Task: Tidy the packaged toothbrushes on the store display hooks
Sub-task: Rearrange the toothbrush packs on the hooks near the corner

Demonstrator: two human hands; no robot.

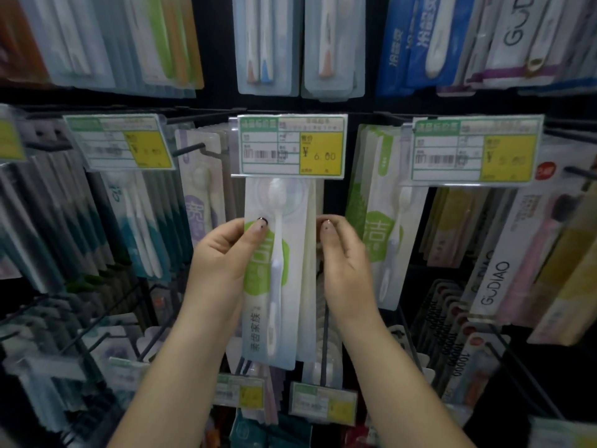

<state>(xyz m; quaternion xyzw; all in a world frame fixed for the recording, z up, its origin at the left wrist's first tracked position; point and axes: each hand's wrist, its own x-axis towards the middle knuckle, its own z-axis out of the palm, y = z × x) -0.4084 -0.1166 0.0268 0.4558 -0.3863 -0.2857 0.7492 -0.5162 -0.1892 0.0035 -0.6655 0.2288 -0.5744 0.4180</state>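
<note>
At nine o'clock of the centre hang dense rows of teal-and-grey packs (80, 221), with a purple-and-white pack (202, 189) just beside the left hand. The left hand (223, 263) pinches the left edge of the front toothbrush pack (277, 270), thumb on its face and fingers behind. This white pack with a green patch hangs dead centre, directly beneath the yellow price tag (292, 145) at twelve o'clock. The right hand (345, 253) rests at the stack's right edge with fingers curled loosely; whether it actually grips a pack cannot be told. At three o'clock hangs a matching green-and-white pack (384, 221), then the GUDIAO packs (494, 282) further right.

The likely risk is that pulling the front pack downward or sideways tears its hang hole or drags the packs behind off the hook (the hook itself is hidden by the tag). The tag also blocks sight of the pack tops, and the neighbouring packs crowd both hands.
</note>
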